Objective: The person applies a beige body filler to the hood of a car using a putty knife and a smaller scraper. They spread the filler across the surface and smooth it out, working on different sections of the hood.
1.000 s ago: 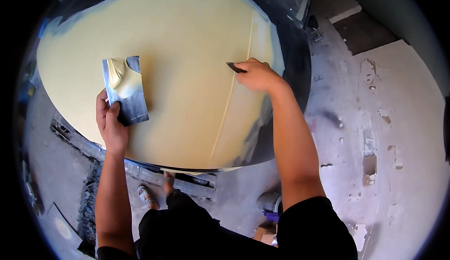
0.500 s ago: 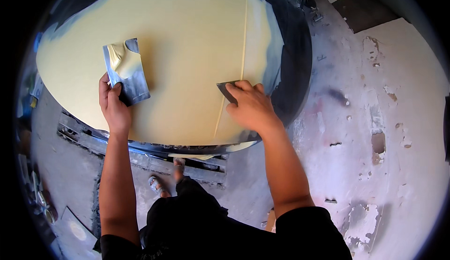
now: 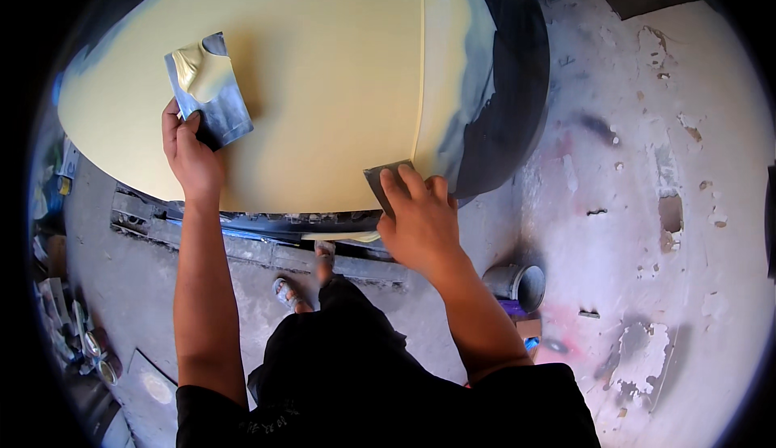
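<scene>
A large curved panel [image 3: 323, 84], coated in pale yellow filler with a dark outer border, lies before me. My left hand [image 3: 192, 157] grips the lower end of a flat metal plate [image 3: 230, 113], thumb on top, above the panel's left side. A glossy mound of yellow filler [image 3: 194, 72] sits on that plate. At the near right edge of the panel, my right hand [image 3: 420, 218] presses a dark flat filler spreader [image 3: 380, 180], fingers laid over its face. A thin raised filler line [image 3: 421, 68] runs from the spreader's corner to the far side.
A scuffed, patchy pale wall [image 3: 630, 206] rises on the right, with a metal bucket [image 3: 529, 286] near its base. Cans and clutter [image 3: 93, 343] line the left. Slatted wood [image 3: 145, 218] lies under the panel's near edge, by my feet [image 3: 291, 293].
My right hand has drawn the spreader nearer, down to the panel's near edge. The filler line now ends at the spreader. The view has shifted; my left hand still holds the plate.
</scene>
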A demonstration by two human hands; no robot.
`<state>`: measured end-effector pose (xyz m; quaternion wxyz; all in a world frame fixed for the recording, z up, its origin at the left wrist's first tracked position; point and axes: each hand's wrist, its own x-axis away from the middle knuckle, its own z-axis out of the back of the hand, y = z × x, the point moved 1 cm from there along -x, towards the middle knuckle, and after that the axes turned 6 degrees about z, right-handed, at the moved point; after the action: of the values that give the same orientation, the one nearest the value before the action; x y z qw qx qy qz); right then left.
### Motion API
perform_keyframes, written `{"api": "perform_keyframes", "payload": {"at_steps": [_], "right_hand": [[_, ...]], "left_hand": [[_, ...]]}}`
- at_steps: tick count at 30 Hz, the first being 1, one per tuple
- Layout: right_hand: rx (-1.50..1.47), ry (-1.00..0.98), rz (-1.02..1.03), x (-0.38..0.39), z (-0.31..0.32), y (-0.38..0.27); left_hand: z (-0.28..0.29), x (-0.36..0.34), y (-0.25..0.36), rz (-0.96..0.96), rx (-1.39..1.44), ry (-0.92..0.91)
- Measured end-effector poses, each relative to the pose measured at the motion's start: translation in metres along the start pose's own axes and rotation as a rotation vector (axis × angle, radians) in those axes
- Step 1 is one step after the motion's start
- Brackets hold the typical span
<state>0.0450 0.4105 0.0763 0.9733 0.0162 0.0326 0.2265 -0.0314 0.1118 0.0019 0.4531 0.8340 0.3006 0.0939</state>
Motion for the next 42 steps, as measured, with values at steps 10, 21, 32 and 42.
{"api": "perform_keyframes", "payload": {"at_steps": [10,21,32,42], "right_hand": [[-0.090,0.061,-0.064,0.046,-0.041,-0.024],[-0.162,0.176,-0.089,0.086,-0.060,-0.043],[-0.211,0.240,-0.100,0.052,-0.061,-0.045],[-0.191,0.337,-0.140,0.068,-0.080,-0.052]], "left_hand": [[-0.001,-0.001,0.001,-0.018,-0.018,0.004],[-0.003,0.000,0.004,0.011,-0.013,0.028],[0.002,-0.004,0.003,0.005,-0.033,0.000],[-0.003,0.001,0.007,-0.050,-0.146,0.006]]}}
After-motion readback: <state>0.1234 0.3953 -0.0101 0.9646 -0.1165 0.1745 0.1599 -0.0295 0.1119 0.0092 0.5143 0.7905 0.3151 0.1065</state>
